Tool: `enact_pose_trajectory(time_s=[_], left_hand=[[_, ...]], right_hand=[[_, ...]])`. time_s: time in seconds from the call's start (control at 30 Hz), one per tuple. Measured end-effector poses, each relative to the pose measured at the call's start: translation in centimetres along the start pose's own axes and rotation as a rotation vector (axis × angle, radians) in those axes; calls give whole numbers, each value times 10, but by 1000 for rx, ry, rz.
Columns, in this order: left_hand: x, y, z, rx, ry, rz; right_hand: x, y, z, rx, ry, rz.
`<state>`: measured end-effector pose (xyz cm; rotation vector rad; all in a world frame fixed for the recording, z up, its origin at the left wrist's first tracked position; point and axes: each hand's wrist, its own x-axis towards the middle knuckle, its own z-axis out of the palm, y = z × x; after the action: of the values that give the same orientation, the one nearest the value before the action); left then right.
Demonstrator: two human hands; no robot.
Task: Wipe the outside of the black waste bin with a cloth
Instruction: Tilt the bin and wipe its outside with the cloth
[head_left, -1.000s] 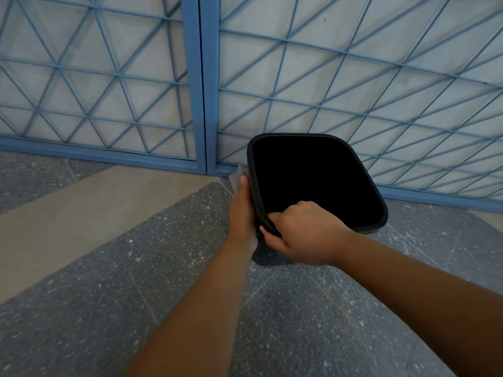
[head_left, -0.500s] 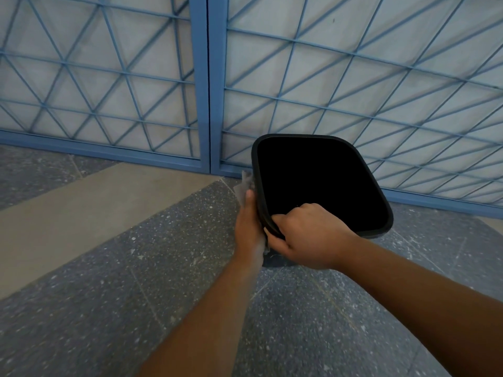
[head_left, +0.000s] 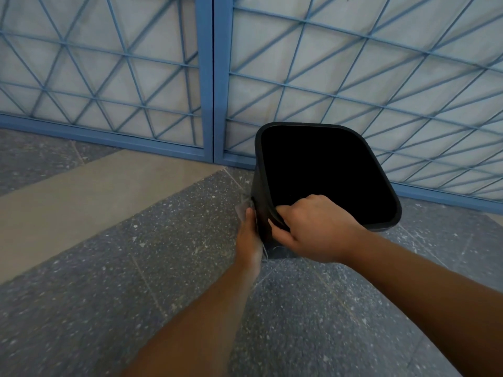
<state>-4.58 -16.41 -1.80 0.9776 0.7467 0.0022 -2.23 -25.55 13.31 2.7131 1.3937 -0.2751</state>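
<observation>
black waste bin (head_left: 257,194), open-topped, cloth (head_left: 243,209) against side

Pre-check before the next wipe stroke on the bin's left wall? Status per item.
1. Bin braced: ok. The right hand grips the near rim of the black waste bin, fingers curled inside.
2. Cloth on target: ok. The left hand presses the cloth flat against the bin's outer left wall.
3. Cloth coverage: cannot tell. Only an edge shows past the fingertips.
4. Stroke path: ok. Bare floor lies left of the bin.
5. Clearance behind: cannot tell. The blue lattice panel stands close behind the bin; the gap is hidden.
6. Wall already clean: cannot tell. It faces away from the camera.
</observation>
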Motion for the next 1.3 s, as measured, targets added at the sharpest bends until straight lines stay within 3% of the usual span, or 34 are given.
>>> enact_pose_trajectory(time_s=[0.1, 0.3, 0.4, 0.57, 0.7, 0.87, 1.0, 1.13, 1.3], left_hand=[[9, 12, 5, -97, -7, -85], [2, 10, 4, -118, -67, 51], [11, 17, 4, -120, -46, -41], [14, 15, 3, -98, -114, 15], [25, 20, 2, -84, -92, -81], [9, 10, 1, -40, -143, 37], [19, 18, 2, -75, -112, -42], [8, 14, 2, -5, -119, 88], [28, 22, 1, -117, -81, -35]], right_hand=[[0, 0, -1, 12, -9, 15], [2, 2, -1, 37, -10, 11], [2, 2, -1, 45, -23, 14], [1, 2, -1, 54, -28, 7], [0, 2, -2, 54, -27, -3], [0, 1, -2, 51, -28, 0], [-1, 1, -2, 48, -25, -3], [-1, 1, -2, 51, -16, -9], [-1, 1, -2, 48, -17, -10]])
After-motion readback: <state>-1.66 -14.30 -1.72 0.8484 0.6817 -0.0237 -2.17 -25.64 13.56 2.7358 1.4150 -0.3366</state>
